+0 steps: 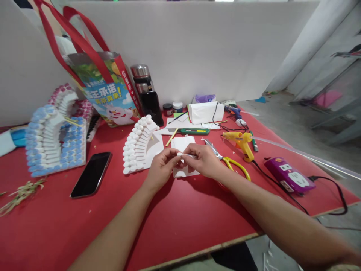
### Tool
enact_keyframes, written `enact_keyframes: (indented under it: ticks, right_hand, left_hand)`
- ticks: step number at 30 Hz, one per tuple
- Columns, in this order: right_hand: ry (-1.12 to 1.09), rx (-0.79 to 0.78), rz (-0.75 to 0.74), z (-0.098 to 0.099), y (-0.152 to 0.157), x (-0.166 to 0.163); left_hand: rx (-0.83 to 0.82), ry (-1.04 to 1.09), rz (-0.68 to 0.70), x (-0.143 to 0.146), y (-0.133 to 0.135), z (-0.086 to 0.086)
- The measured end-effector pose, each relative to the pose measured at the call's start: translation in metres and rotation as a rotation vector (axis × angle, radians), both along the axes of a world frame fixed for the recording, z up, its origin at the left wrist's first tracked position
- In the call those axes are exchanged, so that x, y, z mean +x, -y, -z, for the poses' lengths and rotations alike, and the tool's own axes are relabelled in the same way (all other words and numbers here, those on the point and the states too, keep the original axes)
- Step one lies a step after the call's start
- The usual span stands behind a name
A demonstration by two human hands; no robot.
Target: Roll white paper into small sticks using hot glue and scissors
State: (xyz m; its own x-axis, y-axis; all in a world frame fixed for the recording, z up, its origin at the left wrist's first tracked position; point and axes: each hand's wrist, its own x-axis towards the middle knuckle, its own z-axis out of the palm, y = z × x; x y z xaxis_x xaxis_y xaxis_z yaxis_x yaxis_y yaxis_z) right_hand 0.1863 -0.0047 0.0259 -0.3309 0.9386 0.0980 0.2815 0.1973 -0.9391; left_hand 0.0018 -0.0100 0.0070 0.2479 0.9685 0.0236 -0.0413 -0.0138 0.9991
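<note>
Near the middle of the table, my left hand [163, 164] and my right hand [207, 160] meet with fingertips pinched on a small white piece [179, 154]. The fingers cover most of it, so its full shape is hidden. Beneath them lies white paper [182, 141]. Left of my left hand stands a curved white model [134, 148] with rounded white pieces along its outer side. Scissors with yellow handles [237, 165] lie just beyond my right hand. A green utility knife [194, 131] rests behind the paper.
A yellow glue gun [241, 142] and a purple power strip [289, 175] with cords are at right. On the left are a phone [90, 175], a blue-and-white model [42, 143] and a shopping bag [113, 94]. A steel flask [141, 73] stands behind another phone [151, 109].
</note>
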Motion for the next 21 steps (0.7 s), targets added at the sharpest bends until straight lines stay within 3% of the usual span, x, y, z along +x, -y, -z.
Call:
enact_keyframes:
  ticks: [2, 5, 8, 10, 13, 17, 21]
  right_hand:
    - [-0.069, -0.113, 0.009, 0.000, -0.004, 0.001]
    - [-0.275, -0.436, 0.019, 0.000, -0.013, 0.006]
    - [-0.448, -0.715, -0.086, 0.001, -0.020, 0.009]
    - [-0.518, -0.814, -0.177, 0.001, -0.020, 0.008]
    - [-0.598, -0.872, -0.236, 0.000, -0.018, 0.008]
    - [-0.702, -0.844, -0.262, 0.001, -0.015, 0.010]
    - [-0.670, -0.782, -0.264, 0.003, -0.014, 0.011]
  left_hand:
    - [0.049, -0.059, -0.023, 0.001, 0.001, 0.000]
    - [0.072, -0.119, -0.053, 0.002, 0.001, 0.000]
    - [0.120, -0.174, -0.074, 0.001, 0.000, 0.000]
    - [0.200, -0.226, -0.091, 0.001, 0.000, -0.001]
    - [0.273, -0.278, -0.094, 0.001, 0.001, -0.002]
    - [0.219, -0.286, -0.068, 0.001, 0.003, -0.003]
    - [0.189, -0.234, -0.064, 0.002, 0.004, -0.002]
